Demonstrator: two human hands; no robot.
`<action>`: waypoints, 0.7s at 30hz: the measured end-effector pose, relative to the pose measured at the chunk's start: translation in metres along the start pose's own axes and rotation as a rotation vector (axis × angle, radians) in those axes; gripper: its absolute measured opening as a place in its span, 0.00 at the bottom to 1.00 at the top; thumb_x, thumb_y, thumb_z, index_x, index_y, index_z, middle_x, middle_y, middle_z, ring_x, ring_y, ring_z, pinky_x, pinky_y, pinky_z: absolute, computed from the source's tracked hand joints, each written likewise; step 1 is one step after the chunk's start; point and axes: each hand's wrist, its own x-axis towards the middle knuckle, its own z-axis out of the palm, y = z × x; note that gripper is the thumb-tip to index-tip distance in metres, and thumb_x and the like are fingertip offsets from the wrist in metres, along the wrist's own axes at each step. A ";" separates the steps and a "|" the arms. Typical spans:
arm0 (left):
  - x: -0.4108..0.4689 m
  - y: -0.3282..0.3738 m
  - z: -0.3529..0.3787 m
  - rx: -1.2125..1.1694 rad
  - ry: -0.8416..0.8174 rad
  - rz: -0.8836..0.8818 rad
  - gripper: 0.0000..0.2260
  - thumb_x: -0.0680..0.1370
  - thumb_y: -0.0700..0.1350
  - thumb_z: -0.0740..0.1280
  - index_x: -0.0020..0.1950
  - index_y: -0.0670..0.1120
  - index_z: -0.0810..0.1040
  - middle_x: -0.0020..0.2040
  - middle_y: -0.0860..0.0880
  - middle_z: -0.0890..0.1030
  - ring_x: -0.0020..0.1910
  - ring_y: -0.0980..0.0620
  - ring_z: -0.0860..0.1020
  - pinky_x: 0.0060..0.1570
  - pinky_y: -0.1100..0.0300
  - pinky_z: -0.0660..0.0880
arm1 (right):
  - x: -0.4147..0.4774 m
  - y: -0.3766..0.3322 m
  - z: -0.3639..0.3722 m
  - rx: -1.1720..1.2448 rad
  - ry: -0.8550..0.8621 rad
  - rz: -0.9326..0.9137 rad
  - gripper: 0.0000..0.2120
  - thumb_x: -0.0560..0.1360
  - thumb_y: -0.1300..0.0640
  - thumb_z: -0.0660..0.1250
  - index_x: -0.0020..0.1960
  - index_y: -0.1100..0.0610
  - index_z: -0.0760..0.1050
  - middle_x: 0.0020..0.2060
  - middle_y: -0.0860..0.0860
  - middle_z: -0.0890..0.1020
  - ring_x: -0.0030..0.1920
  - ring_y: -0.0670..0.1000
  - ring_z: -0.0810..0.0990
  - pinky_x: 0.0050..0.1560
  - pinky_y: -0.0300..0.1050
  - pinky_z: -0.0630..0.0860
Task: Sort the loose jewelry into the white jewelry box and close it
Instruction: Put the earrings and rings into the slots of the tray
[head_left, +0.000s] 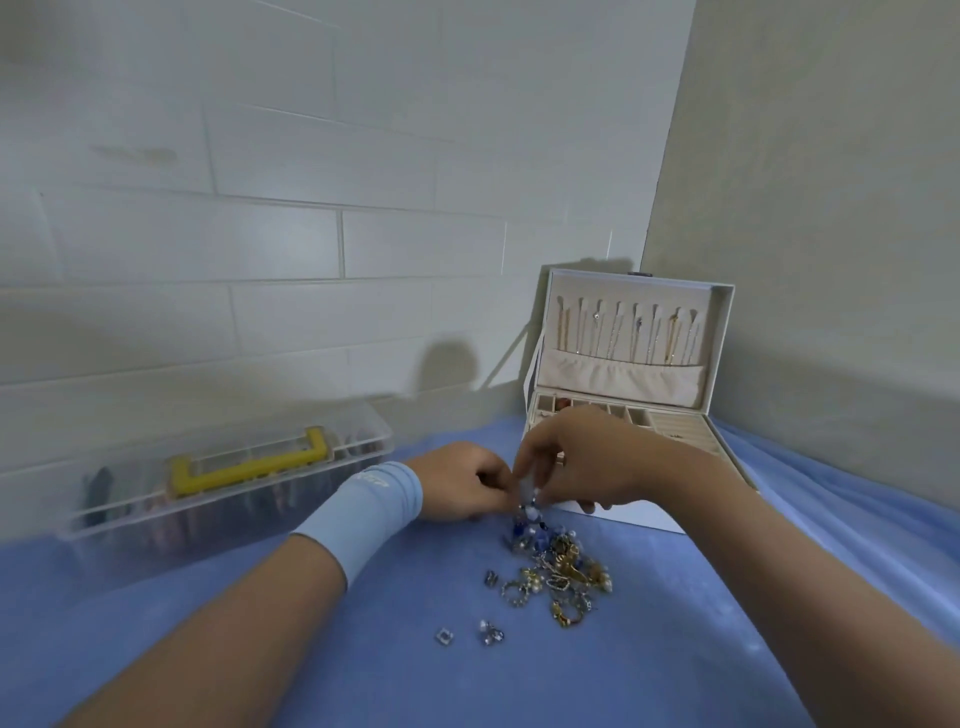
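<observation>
View from a head camera looking down a blue-covered worktop (260, 649). Two bare forearms reach forward; the left wears a pale blue wristband (363, 512).

Nearest lie two stray pieces, a small square silver piece (444, 636) and a silver cluster (490, 633) just beside it. Beyond them sits the jewelry pile (558, 571), a tangle of gold, silver and blue items touching one another.

At the pile's far edge, both hands meet over a blue beaded strand (527, 499) whose lower end trails into the tangle. The right hand (582, 457) has a narrow fingertip grip on its upper end. The left hand (457, 486) has its fingers curled in and seems to pinch the strand lower down, though the exact contact is hard to see.

The strand looks light, limp and likely to snag, so it is best held by the beads and lifted slowly.

Behind the right hand stands the white jewelry box (722, 332), open, with necklaces hanging in its upright lid and small compartments below. Far left is a clear plastic case (223, 483) with a yellow handle (249, 460), against a tiled wall.
</observation>
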 end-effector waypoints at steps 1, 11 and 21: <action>-0.002 0.002 -0.001 -0.070 0.004 -0.021 0.02 0.78 0.47 0.67 0.48 0.52 0.79 0.42 0.51 0.82 0.38 0.56 0.78 0.43 0.63 0.75 | -0.001 0.001 -0.002 0.037 0.028 -0.001 0.10 0.73 0.63 0.74 0.53 0.54 0.82 0.42 0.49 0.84 0.24 0.46 0.78 0.27 0.41 0.76; -0.012 0.009 -0.014 -0.454 0.039 -0.062 0.05 0.78 0.40 0.61 0.46 0.43 0.76 0.44 0.44 0.86 0.40 0.52 0.83 0.38 0.61 0.74 | -0.003 0.002 0.000 -0.022 -0.182 0.100 0.07 0.75 0.59 0.74 0.53 0.55 0.83 0.41 0.52 0.87 0.33 0.54 0.86 0.31 0.40 0.79; -0.018 0.007 -0.020 -0.469 -0.015 0.007 0.10 0.81 0.39 0.62 0.58 0.47 0.80 0.48 0.45 0.86 0.44 0.52 0.83 0.44 0.60 0.78 | -0.002 0.005 -0.003 -0.079 -0.286 0.034 0.09 0.77 0.59 0.70 0.54 0.50 0.85 0.33 0.55 0.83 0.27 0.48 0.77 0.34 0.38 0.76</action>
